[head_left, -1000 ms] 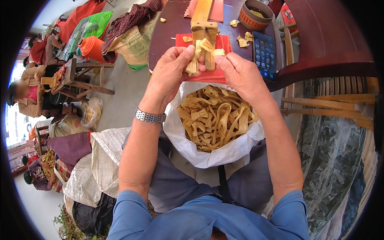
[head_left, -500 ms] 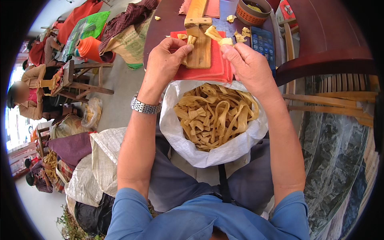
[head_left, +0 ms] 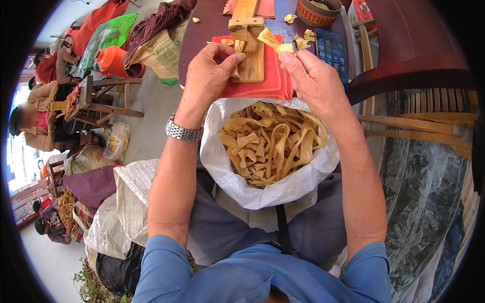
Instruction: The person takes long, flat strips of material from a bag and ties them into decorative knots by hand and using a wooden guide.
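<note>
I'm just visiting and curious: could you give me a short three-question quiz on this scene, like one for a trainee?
1. True or false: the left hand and the right hand each pinch a pale yellow piece.
2. What shows inside the open white sack? A: apples; B: tan strips; C: corks.
3. Fill in: the hand nearer the phone is the ____ hand.

Key: 1. True. 2. B. 3. Right.
</note>
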Demonstrator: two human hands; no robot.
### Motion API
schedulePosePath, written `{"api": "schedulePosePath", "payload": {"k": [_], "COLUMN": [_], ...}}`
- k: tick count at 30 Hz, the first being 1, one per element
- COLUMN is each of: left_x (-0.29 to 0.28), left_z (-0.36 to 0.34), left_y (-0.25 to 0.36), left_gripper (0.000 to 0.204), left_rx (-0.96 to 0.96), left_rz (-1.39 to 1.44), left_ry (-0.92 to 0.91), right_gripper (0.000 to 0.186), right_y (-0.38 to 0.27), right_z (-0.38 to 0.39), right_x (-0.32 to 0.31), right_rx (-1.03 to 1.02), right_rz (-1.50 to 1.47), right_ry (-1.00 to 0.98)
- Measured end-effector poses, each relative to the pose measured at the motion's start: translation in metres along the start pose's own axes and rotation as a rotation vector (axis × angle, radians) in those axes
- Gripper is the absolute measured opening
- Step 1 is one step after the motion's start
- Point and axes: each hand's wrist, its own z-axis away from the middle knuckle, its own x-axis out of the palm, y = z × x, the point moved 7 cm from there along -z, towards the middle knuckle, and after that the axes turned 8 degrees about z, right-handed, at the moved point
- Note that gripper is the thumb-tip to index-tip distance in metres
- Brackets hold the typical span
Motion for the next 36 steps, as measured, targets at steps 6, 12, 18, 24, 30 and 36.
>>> {"api": "schedulePosePath", "payload": {"k": [6, 12, 18, 24, 30, 36], "left_x": [-0.001, -0.001, -0.005, 0.012, -0.006, -0.007], "left_z": [0.000, 0.022, 0.049, 0.057, 0.043, 0.018], "left_y": [-0.001, 0.022, 0.030, 0.044, 0.022, 0.027], "left_gripper": [0.029, 0.027, 0.040, 0.027, 0.018, 0.019], "left_rx": [0.004, -0.128, -0.018, 0.312, 0.047, 0.116], "left_rz": [-0.013, 0.032, 0.207, -0.035, 0.211, 0.170], "left_ry": [-0.007, -0.118, -0.085, -0.275, -0.232, -0.073], "right_gripper": [0.042, 0.033, 0.025, 0.018, 0.019, 0.022], "right_y": [-0.003, -0.007, -0.027, -0.036, -0.039, -0.035], "right_z": [0.003, 0.006, 0.016, 0.030, 0.026, 0.000], "right_x": [0.005, 0.005, 0.011, 0.029, 0.025, 0.018], "right_rx": [0.006, -0.101, -0.354, -0.505, -0.604, -0.583], "right_rz": [-0.004, 0.089, 0.199, 0.366, 0.489, 0.624], "right_ry": [-0.044, -0.077, -0.027, -0.034, 0.094, 0.219]}}
